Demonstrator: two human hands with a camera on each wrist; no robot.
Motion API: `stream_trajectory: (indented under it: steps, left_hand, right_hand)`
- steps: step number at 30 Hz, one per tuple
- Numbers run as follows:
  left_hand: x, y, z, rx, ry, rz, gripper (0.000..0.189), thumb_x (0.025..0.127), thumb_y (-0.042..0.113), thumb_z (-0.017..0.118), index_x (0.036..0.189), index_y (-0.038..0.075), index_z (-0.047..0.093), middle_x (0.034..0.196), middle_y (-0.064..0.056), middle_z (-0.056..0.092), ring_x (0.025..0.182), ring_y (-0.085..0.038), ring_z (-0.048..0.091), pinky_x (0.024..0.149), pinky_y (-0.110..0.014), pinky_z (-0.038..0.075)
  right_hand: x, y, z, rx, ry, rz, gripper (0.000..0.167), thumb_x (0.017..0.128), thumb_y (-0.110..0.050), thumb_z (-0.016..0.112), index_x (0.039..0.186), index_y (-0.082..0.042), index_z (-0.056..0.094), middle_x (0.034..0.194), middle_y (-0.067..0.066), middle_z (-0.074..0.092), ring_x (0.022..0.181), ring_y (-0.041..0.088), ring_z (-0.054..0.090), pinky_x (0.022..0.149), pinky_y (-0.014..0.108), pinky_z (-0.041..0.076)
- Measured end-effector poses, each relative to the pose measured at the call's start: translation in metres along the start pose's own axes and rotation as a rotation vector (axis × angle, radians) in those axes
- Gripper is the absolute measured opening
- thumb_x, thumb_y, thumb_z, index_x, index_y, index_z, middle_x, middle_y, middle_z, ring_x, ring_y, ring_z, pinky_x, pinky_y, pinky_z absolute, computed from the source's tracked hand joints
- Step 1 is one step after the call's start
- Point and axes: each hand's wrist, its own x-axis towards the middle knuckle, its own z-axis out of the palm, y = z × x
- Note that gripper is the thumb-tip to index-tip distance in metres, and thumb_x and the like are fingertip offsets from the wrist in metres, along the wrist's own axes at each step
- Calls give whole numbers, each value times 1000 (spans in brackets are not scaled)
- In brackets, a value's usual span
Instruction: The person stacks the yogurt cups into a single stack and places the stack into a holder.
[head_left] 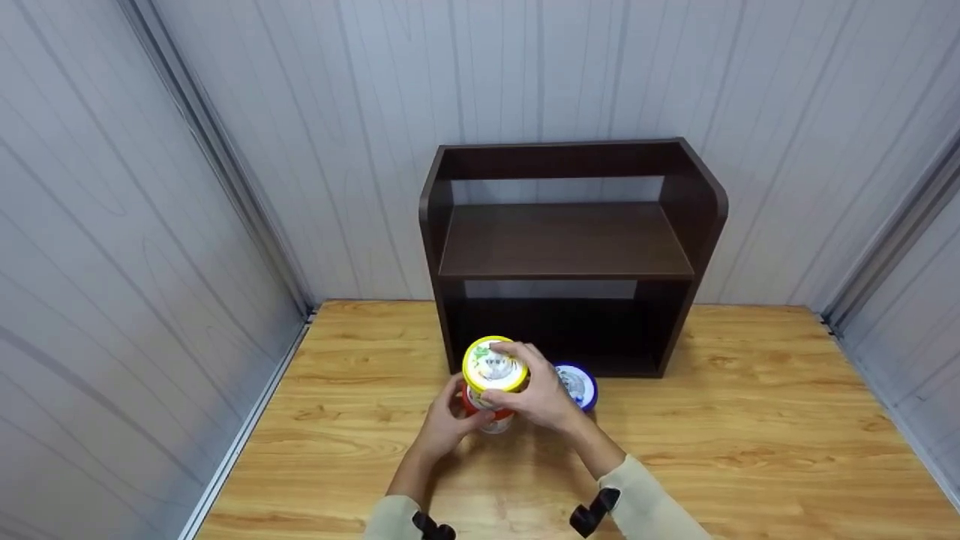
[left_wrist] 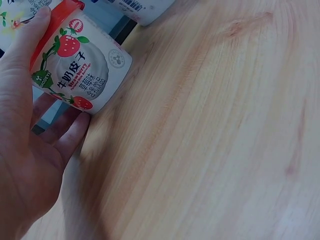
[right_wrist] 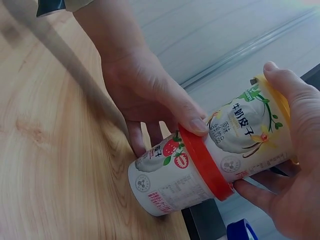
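My left hand (head_left: 441,429) holds a white yogurt tub with a red lid (left_wrist: 85,65), its thumb at the lid's rim and its fingers round the far side. Strawberries are printed on this tub, which stands upright on the table. On top of it sits a second tub with a yellow lid (head_left: 495,365), gripped by my right hand (head_left: 546,394). In the right wrist view the yellow-lidded tub (right_wrist: 247,127) has its base against the red lid. A blue-lidded tub (head_left: 577,386) stands just right of the stack, partly hidden behind my right hand.
Behind the tubs stands a dark brown two-tier shelf (head_left: 566,244), its lower opening facing me. The wooden table (head_left: 757,420) extends to both sides. Pale panel walls (head_left: 360,150) enclose it at the back, left and right.
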Motion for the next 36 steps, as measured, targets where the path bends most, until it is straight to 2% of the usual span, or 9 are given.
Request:
stream_trajectory:
  steps: [8, 19, 23, 26, 28, 31, 36]
  left_hand:
    - [0, 0, 1, -1, -4, 3, 76, 98, 12, 88, 163, 4, 48, 155, -23, 61, 134, -26, 66, 109, -19, 54]
    - [-1, 2, 1, 10, 6, 9, 75, 99, 15, 88, 162, 5, 49, 155, -22, 61, 131, -18, 65, 109, -18, 54]
    - [-3, 0, 3, 11, 25, 18, 77, 99, 18, 89, 162, 3, 49, 154, -24, 61, 132, -21, 66, 110, -21, 55]
    - [-4, -2, 5, 6, 54, 14, 80, 98, 19, 90, 164, 3, 48, 155, -25, 61, 136, -27, 65, 115, -28, 57]
    - [-5, -3, 6, 7, 75, 8, 80, 98, 18, 90, 165, 4, 48, 156, -26, 62, 139, -32, 65, 120, -37, 57]
    - [-7, -7, 6, 5, 93, 40, 80, 98, 20, 91, 164, 5, 48, 155, -27, 64, 142, -37, 65, 123, -52, 57]
    - [-8, -10, 4, -12, 88, 79, 79, 98, 22, 90, 163, 2, 49, 153, -28, 66, 141, -33, 67, 123, -51, 56]
  right_hand:
    - [0, -1, 5, -11, 6, 43, 69, 91, -29, 96, 153, -19, 67, 144, 18, 64, 127, 26, 63, 110, 41, 54]
    - [1, 0, 8, -8, 13, 55, 67, 92, -30, 95, 153, -21, 67, 144, 18, 64, 128, 28, 63, 110, 43, 55]
    - [0, -1, 7, -6, 4, 63, 68, 93, -30, 94, 154, -21, 66, 146, 19, 63, 129, 30, 63, 110, 45, 54]
    - [-1, -1, 7, -10, -1, 68, 68, 94, -31, 94, 155, -22, 65, 147, 19, 63, 130, 31, 63, 111, 46, 54]
    - [-1, -2, 7, -11, 2, 67, 68, 94, -31, 94, 155, -22, 65, 147, 19, 63, 130, 31, 63, 111, 46, 54]
    - [0, -3, 7, -11, 5, 68, 69, 94, -31, 94, 156, -21, 65, 149, 19, 63, 131, 32, 63, 112, 48, 54]
    - [-1, -4, 6, -7, 6, 68, 74, 93, -32, 95, 158, -18, 63, 149, 19, 64, 133, 33, 64, 113, 50, 55]
